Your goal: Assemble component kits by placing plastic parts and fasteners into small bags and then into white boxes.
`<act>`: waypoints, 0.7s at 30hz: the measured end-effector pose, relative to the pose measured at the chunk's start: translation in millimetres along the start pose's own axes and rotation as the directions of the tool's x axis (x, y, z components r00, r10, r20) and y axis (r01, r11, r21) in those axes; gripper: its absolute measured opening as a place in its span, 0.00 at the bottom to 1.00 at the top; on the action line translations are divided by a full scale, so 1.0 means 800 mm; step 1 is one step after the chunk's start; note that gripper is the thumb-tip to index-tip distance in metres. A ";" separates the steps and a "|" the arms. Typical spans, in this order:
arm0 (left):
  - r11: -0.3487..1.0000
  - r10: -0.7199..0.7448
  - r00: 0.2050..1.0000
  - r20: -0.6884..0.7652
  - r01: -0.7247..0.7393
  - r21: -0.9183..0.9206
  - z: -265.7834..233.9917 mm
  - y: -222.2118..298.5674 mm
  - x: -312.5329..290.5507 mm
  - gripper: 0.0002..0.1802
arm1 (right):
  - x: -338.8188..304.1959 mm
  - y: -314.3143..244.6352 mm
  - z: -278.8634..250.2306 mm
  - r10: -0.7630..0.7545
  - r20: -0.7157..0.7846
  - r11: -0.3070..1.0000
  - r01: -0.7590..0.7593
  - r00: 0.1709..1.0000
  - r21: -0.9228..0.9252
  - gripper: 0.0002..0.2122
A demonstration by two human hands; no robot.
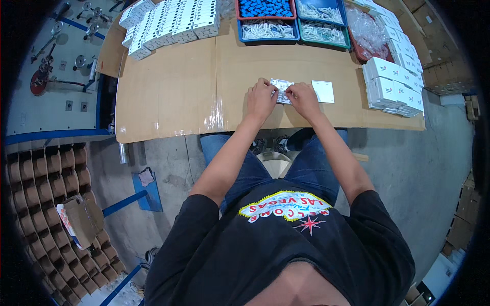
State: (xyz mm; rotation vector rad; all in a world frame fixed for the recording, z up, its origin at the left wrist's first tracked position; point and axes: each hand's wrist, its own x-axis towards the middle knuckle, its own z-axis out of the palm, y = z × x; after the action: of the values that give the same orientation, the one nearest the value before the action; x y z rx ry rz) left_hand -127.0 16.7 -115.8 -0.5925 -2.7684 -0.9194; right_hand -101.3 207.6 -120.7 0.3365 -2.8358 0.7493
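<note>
On the cardboard-covered table (168, 97) in front of me lies a small white sheet (282, 83) with dense print. From its left side my left hand (262, 99) has its fingers bent and closed on the sheet. My right hand (304, 97) pinches at the right part of it, fingertips close to those of the left. The fingers cover much of the sheet, so its folds are hidden. Just right of my right hand is a plain white card (323, 92), flat on the cardboard.
Stacked white boxes stand at the back left (176, 23) and right (393, 86). Between them sit trays of blue pieces (265, 8) and of white slim pieces (268, 30), and a bin with clear plastic bags (367, 33). A divided cardboard rack (43, 191) is at lower left.
</note>
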 end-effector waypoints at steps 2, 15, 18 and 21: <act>1.000 0.013 1.000 0.007 -0.013 -0.008 -0.002 -0.006 0.003 0.08 | -0.004 -0.002 0.000 -0.076 -0.066 0.996 0.074 0.995 -0.042 0.03; 0.967 -0.169 0.969 0.179 0.197 -0.158 0.006 -0.033 0.018 0.14 | -0.013 -0.025 0.012 0.002 -0.087 0.996 -0.010 0.996 -0.084 0.04; 0.957 -0.079 0.964 0.253 0.145 -0.252 -0.006 -0.033 0.006 0.16 | -0.013 -0.020 0.006 0.030 -0.043 0.994 -0.034 0.999 -0.108 0.04; 0.965 0.034 0.978 0.205 0.021 -0.260 -0.012 -0.031 -0.008 0.21 | -0.019 -0.023 -0.001 -0.002 -0.005 0.989 0.002 1.000 -0.147 0.04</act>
State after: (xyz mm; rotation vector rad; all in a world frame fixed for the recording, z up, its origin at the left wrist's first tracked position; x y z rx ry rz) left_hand -131.3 -9.5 -122.9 -0.7789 -2.8421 -1.3044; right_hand -81.8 194.9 -115.2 0.3138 -2.8639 0.5356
